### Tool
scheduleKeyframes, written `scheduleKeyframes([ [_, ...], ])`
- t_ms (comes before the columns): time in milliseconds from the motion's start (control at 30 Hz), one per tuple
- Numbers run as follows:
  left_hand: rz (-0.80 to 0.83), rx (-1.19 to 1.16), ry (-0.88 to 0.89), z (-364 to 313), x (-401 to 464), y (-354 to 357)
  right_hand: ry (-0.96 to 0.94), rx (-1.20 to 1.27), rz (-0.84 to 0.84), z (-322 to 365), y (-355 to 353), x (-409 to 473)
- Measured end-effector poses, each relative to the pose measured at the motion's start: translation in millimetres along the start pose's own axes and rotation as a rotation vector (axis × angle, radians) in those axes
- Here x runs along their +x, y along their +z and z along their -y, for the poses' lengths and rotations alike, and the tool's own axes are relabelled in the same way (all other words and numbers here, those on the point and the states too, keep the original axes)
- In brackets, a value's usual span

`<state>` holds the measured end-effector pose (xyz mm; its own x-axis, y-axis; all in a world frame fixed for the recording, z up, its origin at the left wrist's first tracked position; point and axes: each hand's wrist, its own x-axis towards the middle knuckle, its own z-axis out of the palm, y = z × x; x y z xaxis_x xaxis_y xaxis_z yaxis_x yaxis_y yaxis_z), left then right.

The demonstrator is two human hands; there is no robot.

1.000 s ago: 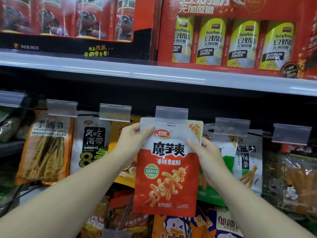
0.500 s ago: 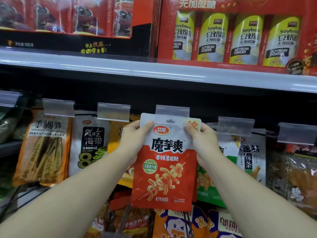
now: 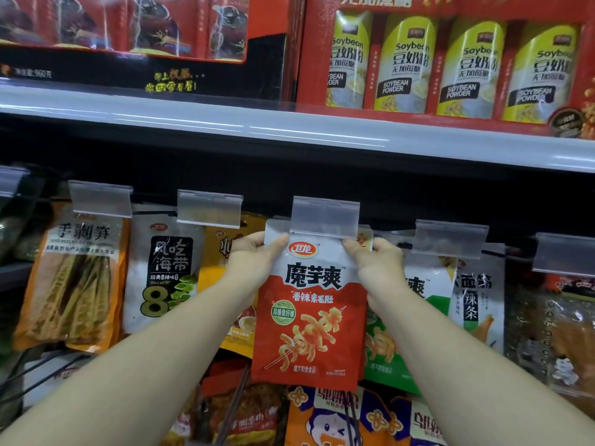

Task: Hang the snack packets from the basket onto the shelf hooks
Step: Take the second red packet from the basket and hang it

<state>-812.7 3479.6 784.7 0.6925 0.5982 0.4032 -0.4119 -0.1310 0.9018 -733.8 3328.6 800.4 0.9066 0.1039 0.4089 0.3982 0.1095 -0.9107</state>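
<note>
Under clear tag holder [image 3: 325, 217]: both hands pinching red snack packet [image 3: 310, 329] top corners.

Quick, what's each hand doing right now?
Left hand: pinching the top left corner of the red snack packet.
Right hand: pinching the packet's top right corner.
</note>
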Motion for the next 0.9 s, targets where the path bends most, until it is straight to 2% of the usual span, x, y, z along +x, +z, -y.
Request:
scheduleKeyframes([
  [200,-0.052,0.094,0.037,1.5,1.5,-5.7,-0.055,-0.010,-0.030,-1.5,-1.2,-5.9],
  [300,-0.104,0.181,0.107,2.0,-3.1,-14.7,-0.095,-0.102,-0.071,-4.4,-6.2,-10.8],
  [367,-0.126,0.310,0.172,2.5,-8.2,-23.9,-0.106,-0.219,-0.114,-7.3,-9.1,-18.3],
  [500,-0.145,0.701,0.272,8.1,-22.5,-53.6,-0.280,-0.558,-0.185,-14.1,-13.1,-48.1],
  [667,-0.064,1.044,0.383,22.9,-54.3,-105.5,-0.383,-0.962,-0.076,-19.5,-8.8,-107.1],
  [900,0.210,1.357,0.524,52.5,-108.5,-186.7,-0.337,-1.226,0.087,-42.2,31.9,-208.8],
])
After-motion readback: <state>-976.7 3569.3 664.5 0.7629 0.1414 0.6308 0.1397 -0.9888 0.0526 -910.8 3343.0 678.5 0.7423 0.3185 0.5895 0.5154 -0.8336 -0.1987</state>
